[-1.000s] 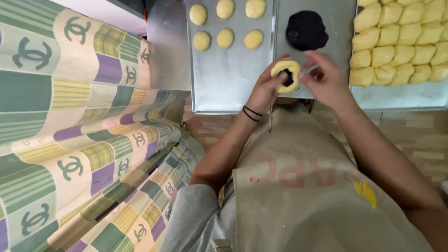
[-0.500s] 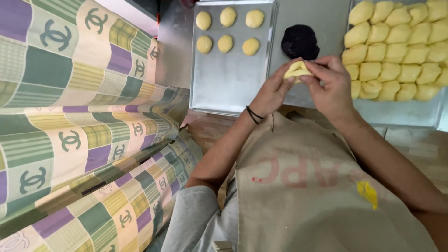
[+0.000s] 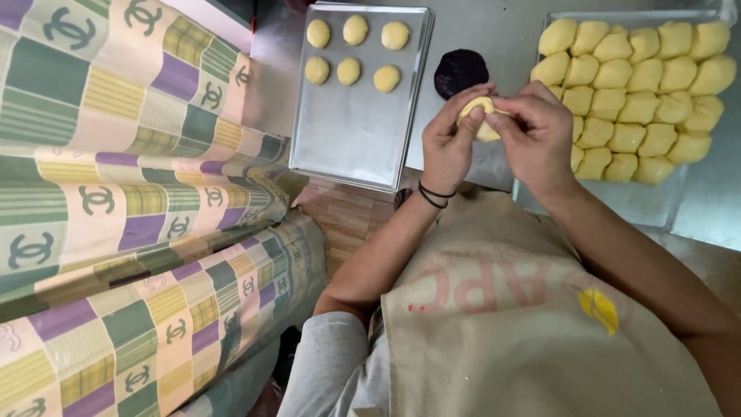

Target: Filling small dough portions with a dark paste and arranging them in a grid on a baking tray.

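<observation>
My left hand [image 3: 449, 143] and my right hand [image 3: 532, 131] both pinch one small yellow dough piece [image 3: 482, 118] between their fingertips, held over the steel table. A dark round lump of filling [image 3: 458, 72] lies just beyond the hands. To the left, a metal baking tray [image 3: 351, 139] carries several round yellow dough balls [image 3: 353, 52] in two rows at its far end. On the right, a second tray [image 3: 633, 202] is packed with several unshaped yellow dough pieces [image 3: 639, 100].
Checked green, yellow and purple cloth [image 3: 131, 216] covers a bulky shape along the whole left side. A beige apron [image 3: 509, 324] fills the bottom middle. Wooden floor [image 3: 347, 212] shows under the table edge.
The dough, open around dark filling a second ago, is now pinched shut in both hands. The view has shifted, so the trays sit lower in the picture.
</observation>
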